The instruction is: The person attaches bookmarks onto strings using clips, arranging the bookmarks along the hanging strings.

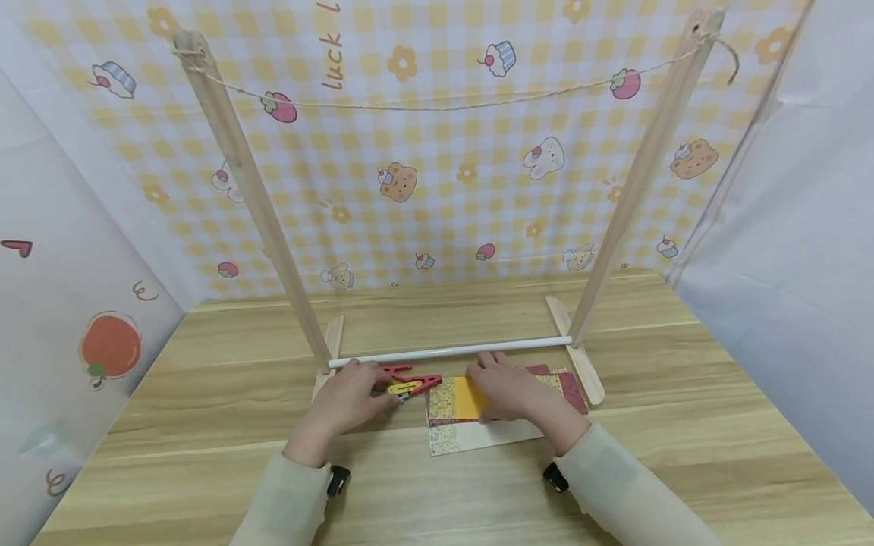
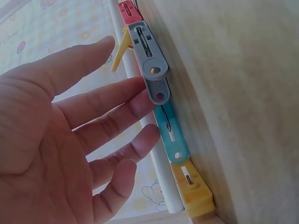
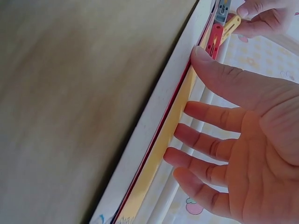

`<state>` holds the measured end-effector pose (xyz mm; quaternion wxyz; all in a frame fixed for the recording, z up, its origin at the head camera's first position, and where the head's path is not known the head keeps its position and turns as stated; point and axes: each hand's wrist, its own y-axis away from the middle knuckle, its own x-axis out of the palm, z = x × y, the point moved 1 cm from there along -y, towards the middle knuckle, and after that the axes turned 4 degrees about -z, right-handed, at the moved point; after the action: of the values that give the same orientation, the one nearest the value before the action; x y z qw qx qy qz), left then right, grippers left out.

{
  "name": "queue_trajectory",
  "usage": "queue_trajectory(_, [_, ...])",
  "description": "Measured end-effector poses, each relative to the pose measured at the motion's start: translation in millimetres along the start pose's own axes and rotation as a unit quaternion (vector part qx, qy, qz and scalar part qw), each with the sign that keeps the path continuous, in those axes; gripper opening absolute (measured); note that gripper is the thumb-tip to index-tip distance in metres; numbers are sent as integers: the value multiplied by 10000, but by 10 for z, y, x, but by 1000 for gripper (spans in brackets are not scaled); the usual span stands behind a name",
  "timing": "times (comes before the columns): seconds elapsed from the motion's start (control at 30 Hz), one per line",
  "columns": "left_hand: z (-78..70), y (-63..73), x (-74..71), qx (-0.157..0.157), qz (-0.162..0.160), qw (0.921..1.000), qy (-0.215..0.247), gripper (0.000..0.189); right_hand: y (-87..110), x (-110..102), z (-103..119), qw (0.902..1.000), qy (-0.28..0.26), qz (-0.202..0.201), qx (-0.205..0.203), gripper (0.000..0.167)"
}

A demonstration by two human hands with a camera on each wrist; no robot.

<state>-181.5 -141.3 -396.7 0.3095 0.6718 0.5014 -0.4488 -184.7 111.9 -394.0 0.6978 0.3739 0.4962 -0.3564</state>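
My left hand (image 1: 351,398) is at a small pile of clothespins in front of the white rod. In the left wrist view its fingertips are right at a grey clothespin (image 2: 145,46), with the thumb apart. A teal clothespin (image 2: 173,133), a yellow clothespin (image 2: 194,189) and a red clothespin (image 2: 129,11) lie in line with it. My right hand (image 1: 505,387) rests on a stack of printed cards, its fingers loosely bent. A yellow card (image 1: 467,398) lies over a white card (image 1: 488,436), with a dark red card (image 1: 575,390) showing at the right.
Behind the hands stands a wooden frame with a left post (image 1: 256,189), a right post (image 1: 638,182) and a white rod (image 1: 451,351) low between them. A string (image 1: 437,108) sags between the post tops. A checked cloth (image 1: 451,220) hangs behind the wooden table (image 1: 171,455).
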Motion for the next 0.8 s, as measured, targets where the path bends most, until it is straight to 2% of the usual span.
queue_trajectory(0.8, [-12, -37, -25, -57, -15, 10000, -63, 5, -7, 7, -67, 9999, -58, -114, -52, 67])
